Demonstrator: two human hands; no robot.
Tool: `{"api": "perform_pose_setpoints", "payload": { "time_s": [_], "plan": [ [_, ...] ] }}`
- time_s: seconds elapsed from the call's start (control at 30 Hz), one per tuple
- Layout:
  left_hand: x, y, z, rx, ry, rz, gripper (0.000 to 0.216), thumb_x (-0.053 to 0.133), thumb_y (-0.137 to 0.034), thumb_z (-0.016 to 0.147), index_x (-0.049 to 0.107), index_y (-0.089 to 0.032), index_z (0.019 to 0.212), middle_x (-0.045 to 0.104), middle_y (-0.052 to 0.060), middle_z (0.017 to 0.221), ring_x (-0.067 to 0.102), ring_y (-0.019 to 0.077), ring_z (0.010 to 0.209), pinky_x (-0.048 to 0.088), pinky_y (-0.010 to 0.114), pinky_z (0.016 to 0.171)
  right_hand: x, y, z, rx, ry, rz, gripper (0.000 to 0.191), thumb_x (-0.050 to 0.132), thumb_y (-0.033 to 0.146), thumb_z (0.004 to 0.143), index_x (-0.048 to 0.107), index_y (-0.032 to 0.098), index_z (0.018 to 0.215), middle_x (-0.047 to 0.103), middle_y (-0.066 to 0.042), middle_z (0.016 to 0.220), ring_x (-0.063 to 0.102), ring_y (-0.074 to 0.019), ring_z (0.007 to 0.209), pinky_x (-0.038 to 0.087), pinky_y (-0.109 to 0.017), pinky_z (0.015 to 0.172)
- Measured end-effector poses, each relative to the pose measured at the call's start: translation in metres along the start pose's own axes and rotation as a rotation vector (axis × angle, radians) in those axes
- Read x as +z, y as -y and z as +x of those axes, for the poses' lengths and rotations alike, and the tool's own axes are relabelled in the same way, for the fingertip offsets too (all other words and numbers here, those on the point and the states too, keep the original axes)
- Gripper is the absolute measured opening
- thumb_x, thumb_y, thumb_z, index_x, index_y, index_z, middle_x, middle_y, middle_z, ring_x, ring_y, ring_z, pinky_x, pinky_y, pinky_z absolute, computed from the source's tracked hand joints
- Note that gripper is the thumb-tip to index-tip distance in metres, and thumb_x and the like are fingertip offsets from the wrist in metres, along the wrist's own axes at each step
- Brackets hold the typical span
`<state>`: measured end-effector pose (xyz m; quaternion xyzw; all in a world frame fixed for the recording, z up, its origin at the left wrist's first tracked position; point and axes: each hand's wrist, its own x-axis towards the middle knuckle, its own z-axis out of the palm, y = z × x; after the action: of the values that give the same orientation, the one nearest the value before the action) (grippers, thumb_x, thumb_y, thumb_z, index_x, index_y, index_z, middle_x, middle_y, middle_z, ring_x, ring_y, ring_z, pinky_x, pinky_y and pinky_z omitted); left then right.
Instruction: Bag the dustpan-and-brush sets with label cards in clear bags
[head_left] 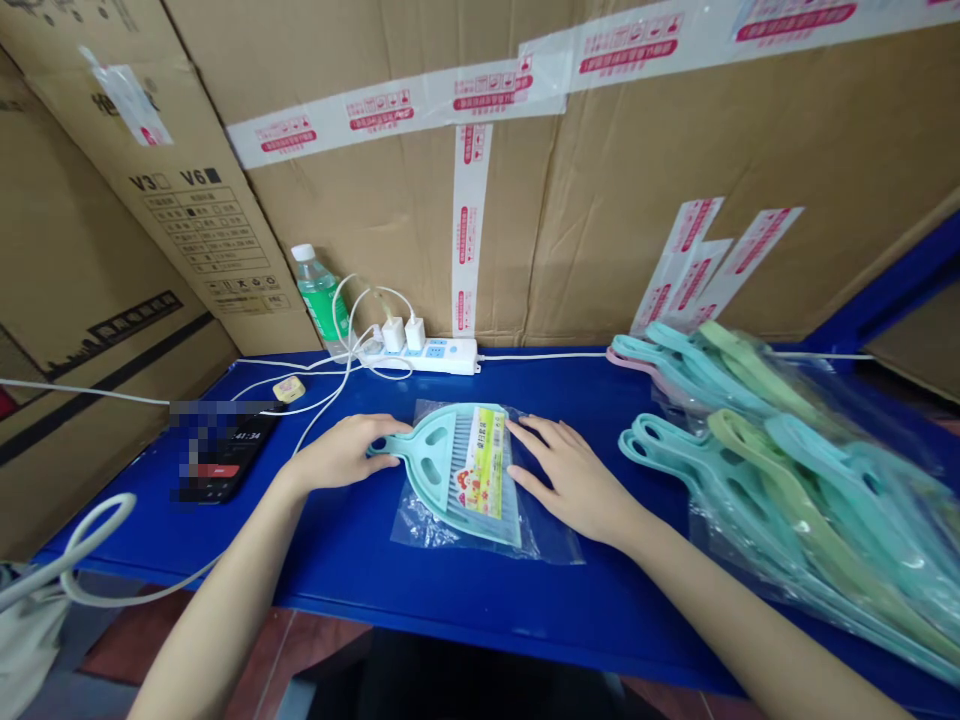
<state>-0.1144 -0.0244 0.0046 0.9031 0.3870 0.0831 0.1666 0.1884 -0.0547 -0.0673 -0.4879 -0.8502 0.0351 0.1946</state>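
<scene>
A light teal dustpan with a small brush nested in it lies flat on the blue table, inside a clear plastic bag. A yellow-green label card sits over the bristles. My left hand pinches the dustpan's handle at its left end, thumb below and fingers above. At the other side my right hand rests with spread fingers, their tips at the right edge of the bag and card.
Bagged teal, green and pink dustpan sets are piled at the right. A power strip with chargers and white cables, a green-labelled bottle and a phone are at the back and left. Cardboard boxes wall the back.
</scene>
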Motion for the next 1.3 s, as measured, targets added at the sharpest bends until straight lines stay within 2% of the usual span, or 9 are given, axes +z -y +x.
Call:
{"api": "perform_pose_setpoints", "payload": {
  "time_s": [0.17, 0.27, 0.33, 0.5, 0.67, 0.9, 1.07, 1.2, 1.3],
  "plan": [
    [0.001, 0.001, 0.0, -0.004, -0.006, 0.012, 0.031, 0.061, -0.018, 0.084, 0.061, -0.022, 0.115, 0.069, 0.004, 0.112, 0.066, 0.0208, 0.101, 0.049, 0.032, 0.089, -0.002, 0.002, 0.0, 0.012, 0.014, 0.002, 0.053, 0.033, 0.045, 0.096, 0.045, 0.018, 0.14, 0.055, -0.018, 0.135, 0.048, -0.0317, 0.128, 0.036, -0.059, 0.105],
    [0.003, 0.002, 0.0, -0.005, 0.003, 0.009, 0.03, 0.06, -0.018, 0.085, 0.06, -0.021, 0.115, 0.068, 0.005, 0.113, 0.065, 0.0204, 0.101, 0.049, 0.032, 0.091, -0.004, 0.002, -0.001, 0.007, 0.027, 0.012, 0.052, 0.031, 0.043, 0.097, 0.041, 0.021, 0.143, 0.056, -0.016, 0.134, 0.048, -0.0307, 0.128, 0.034, -0.061, 0.106],
    [0.003, 0.003, -0.002, -0.013, -0.007, 0.025, 0.032, 0.061, -0.021, 0.085, 0.058, -0.02, 0.118, 0.067, 0.007, 0.117, 0.063, 0.0216, 0.106, 0.048, 0.035, 0.095, -0.005, 0.002, -0.001, 0.003, 0.037, 0.018, 0.051, 0.031, 0.044, 0.097, 0.042, 0.024, 0.142, 0.056, -0.015, 0.134, 0.047, -0.0305, 0.129, 0.032, -0.063, 0.106],
    [0.001, 0.004, -0.005, -0.005, -0.065, 0.058, 0.035, 0.057, -0.028, 0.09, 0.054, -0.02, 0.124, 0.062, 0.009, 0.123, 0.057, 0.023, 0.115, 0.045, 0.038, 0.101, -0.005, 0.001, -0.002, 0.004, 0.054, 0.032, 0.052, 0.031, 0.047, 0.097, 0.047, 0.022, 0.139, 0.054, -0.017, 0.136, 0.044, -0.0325, 0.131, 0.028, -0.065, 0.107],
    [0.009, -0.002, 0.003, -0.015, -0.121, 0.134, 0.032, 0.046, -0.033, 0.097, 0.054, -0.022, 0.126, 0.062, 0.008, 0.118, 0.058, 0.0227, 0.11, 0.047, 0.038, 0.096, -0.004, 0.001, -0.002, 0.005, 0.06, 0.054, 0.055, 0.035, 0.049, 0.095, 0.038, 0.026, 0.145, 0.052, -0.016, 0.137, 0.041, -0.034, 0.133, 0.026, -0.067, 0.107],
    [0.019, -0.007, 0.011, -0.076, -0.093, 0.306, 0.034, 0.039, -0.032, 0.099, 0.055, -0.019, 0.126, 0.065, 0.01, 0.113, 0.062, 0.0246, 0.102, 0.048, 0.04, 0.093, -0.006, 0.004, -0.001, 0.01, 0.096, 0.057, 0.06, 0.036, 0.055, 0.093, 0.043, 0.022, 0.143, 0.049, -0.019, 0.14, 0.039, -0.0354, 0.134, 0.023, -0.068, 0.107],
    [0.02, -0.008, 0.009, -0.068, -0.1, 0.307, 0.04, 0.036, -0.027, 0.099, 0.046, -0.023, 0.138, 0.066, 0.008, 0.104, 0.064, 0.0227, 0.091, 0.051, 0.036, 0.083, -0.009, 0.002, -0.001, -0.009, 0.097, 0.069, 0.058, 0.032, 0.054, 0.095, 0.044, 0.023, 0.142, 0.046, -0.016, 0.145, 0.037, -0.0341, 0.136, 0.026, -0.066, 0.108],
    [0.02, -0.007, 0.01, 0.003, -0.077, 0.273, 0.04, 0.034, -0.023, 0.099, 0.052, -0.027, 0.134, 0.064, 0.005, 0.096, 0.064, 0.0189, 0.085, 0.051, 0.031, 0.08, -0.007, -0.003, 0.0, -0.023, 0.085, 0.077, 0.051, 0.027, 0.045, 0.098, 0.047, 0.023, 0.14, 0.053, -0.013, 0.14, 0.04, -0.0326, 0.134, 0.027, -0.065, 0.108],
    [0.02, -0.006, 0.01, 0.024, -0.087, 0.236, 0.039, 0.034, -0.022, 0.099, 0.055, -0.026, 0.132, 0.064, 0.005, 0.098, 0.064, 0.0188, 0.087, 0.052, 0.031, 0.081, -0.004, -0.004, 0.0, -0.041, 0.081, 0.079, 0.05, 0.033, 0.044, 0.096, 0.049, 0.023, 0.139, 0.054, -0.013, 0.139, 0.041, -0.0337, 0.134, 0.026, -0.065, 0.109]
  ]
}}
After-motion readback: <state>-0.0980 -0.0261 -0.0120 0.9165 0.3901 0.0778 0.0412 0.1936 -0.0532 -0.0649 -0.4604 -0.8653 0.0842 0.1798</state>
